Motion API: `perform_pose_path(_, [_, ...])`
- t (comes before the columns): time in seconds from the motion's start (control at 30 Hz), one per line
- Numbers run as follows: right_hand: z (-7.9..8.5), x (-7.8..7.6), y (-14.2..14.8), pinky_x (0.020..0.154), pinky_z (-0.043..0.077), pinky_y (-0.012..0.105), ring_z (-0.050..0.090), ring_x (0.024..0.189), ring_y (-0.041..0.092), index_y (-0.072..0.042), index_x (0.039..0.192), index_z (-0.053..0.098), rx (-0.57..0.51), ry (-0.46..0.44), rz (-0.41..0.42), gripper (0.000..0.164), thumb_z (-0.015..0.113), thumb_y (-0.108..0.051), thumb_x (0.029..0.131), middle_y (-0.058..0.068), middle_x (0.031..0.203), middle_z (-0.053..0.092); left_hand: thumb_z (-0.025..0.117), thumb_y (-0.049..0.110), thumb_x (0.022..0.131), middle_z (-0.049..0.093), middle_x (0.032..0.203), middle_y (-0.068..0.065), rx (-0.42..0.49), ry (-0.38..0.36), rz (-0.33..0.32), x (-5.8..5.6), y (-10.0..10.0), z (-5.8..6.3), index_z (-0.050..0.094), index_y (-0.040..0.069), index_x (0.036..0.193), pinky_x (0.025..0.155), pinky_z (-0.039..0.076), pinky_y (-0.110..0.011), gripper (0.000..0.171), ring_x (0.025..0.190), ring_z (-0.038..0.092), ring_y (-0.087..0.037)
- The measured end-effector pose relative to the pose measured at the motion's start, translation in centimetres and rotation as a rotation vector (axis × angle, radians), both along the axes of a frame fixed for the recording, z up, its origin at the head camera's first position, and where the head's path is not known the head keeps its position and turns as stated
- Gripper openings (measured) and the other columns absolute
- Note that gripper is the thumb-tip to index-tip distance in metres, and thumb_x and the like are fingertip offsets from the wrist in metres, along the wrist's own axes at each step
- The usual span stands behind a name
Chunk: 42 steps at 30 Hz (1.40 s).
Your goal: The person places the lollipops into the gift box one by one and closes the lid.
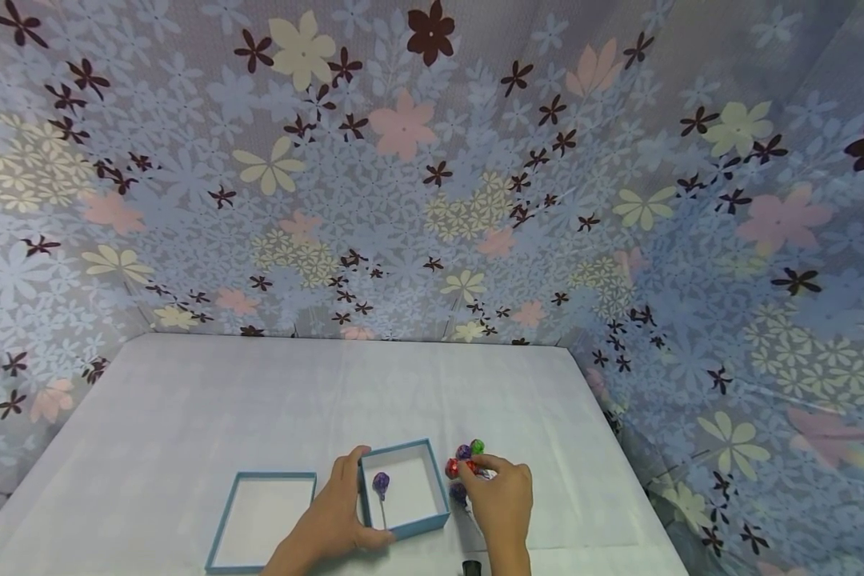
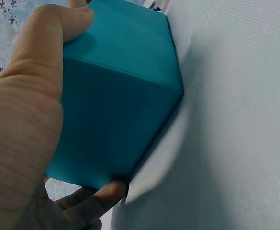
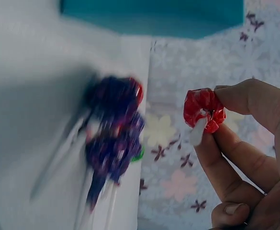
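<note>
My left hand (image 1: pixel 337 510) grips a blue box (image 1: pixel 421 525) with a white inside, thumb at its near side and fingers at its far corner. One purple-wrapped lollipop (image 1: pixel 381 483) lies in it along the left wall, stick toward me. In the left wrist view the thumb and fingers span the box's teal outer walls (image 2: pixel 111 115). To the right of the box, my right hand (image 1: pixel 507 500) pinches a red-wrapped lollipop (image 3: pixel 204 109) between thumb and fingers, its white stick pointing away from the palm. Several purple, red and green lollipops (image 3: pixel 113 148) lie bunched beside that hand.
Left of the box sits a shallow blue-rimmed lid or tray (image 1: pixel 266 512) with a white inside. A small black object (image 1: pixel 471 568) shows at the table's near edge. White cloth covers the table (image 1: pixel 360 392); floral curtains (image 1: pixel 403 200) hang behind and at the sides.
</note>
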State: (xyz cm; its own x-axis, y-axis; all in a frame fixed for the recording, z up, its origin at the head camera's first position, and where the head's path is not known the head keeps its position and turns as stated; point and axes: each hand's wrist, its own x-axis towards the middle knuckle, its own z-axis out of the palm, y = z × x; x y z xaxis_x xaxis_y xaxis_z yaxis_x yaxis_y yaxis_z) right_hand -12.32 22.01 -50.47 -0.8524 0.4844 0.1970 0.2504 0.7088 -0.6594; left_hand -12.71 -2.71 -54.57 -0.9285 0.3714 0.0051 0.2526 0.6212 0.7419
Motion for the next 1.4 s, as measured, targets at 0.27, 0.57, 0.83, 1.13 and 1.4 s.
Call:
perform_pose_path(0.27, [0.5, -0.1, -3.0, 0.06, 0.046, 0.03, 0.046, 0.075, 0.016, -0.022, 0.08, 0.078, -0.035, 0.099, 0.094, 0.021, 0.085, -0.035, 0.066, 0.004, 0.077, 0.063, 0.078, 0.071, 0.052, 0.036, 0.13, -0.016, -0.01, 0.016, 0.011, 0.0, 0.0, 0.1, 0.013, 0.014, 0.149, 0.083, 0.049, -0.044, 0.13, 0.098, 0.051, -0.019])
perform_pose_path(0.57, [1.2, -0.2, -4.9, 0.053, 0.034, 0.026, 0.042, 0.07, 0.013, -0.027, 0.075, 0.076, -0.036, 0.142, 0.162, 0.014, 0.085, -0.035, 0.067, -0.012, 0.064, 0.062, 0.075, 0.075, 0.054, 0.036, 0.13, -0.015, -0.017, 0.007, 0.006, -0.1, 0.0, 0.3, 0.012, 0.015, 0.15, 0.081, 0.049, -0.042, 0.129, 0.099, 0.051, -0.019])
perform_pose_path(0.83, [0.6, -0.3, -6.7, 0.074, 0.043, 0.035, 0.048, 0.074, 0.015, -0.029, 0.075, 0.076, -0.05, 0.183, 0.256, 0.013, 0.085, -0.033, 0.068, -0.015, 0.074, 0.067, 0.074, 0.075, 0.055, 0.036, 0.129, -0.015, -0.013, 0.029, -0.005, 0.0, -0.1, 0.4, 0.013, 0.012, 0.149, 0.079, 0.05, -0.04, 0.128, 0.096, 0.05, -0.018])
perform_pose_path(1.13, [-0.9, -0.9, -9.0, 0.068, 0.034, 0.038, 0.042, 0.064, 0.011, -0.029, 0.07, 0.075, 0.227, 0.263, 0.239, 0.017, 0.085, -0.039, 0.063, -0.014, 0.066, 0.066, 0.072, 0.076, 0.055, 0.036, 0.13, -0.013, -0.022, 0.058, -0.006, -0.1, -0.1, 0.0, 0.014, 0.012, 0.149, 0.082, 0.05, -0.039, 0.128, 0.102, 0.05, -0.018])
perform_pose_path(1.4, [-1.8, -1.0, -9.4, 0.065, 0.034, 0.036, 0.043, 0.064, 0.012, -0.029, 0.069, 0.075, 0.286, 0.179, 0.233, 0.017, 0.082, -0.044, 0.066, -0.009, 0.065, 0.067, 0.072, 0.077, 0.055, 0.035, 0.131, -0.015, -0.007, 0.043, -0.008, -0.1, -0.1, -0.3, 0.013, 0.012, 0.149, 0.081, 0.05, -0.039, 0.128, 0.102, 0.05, -0.019])
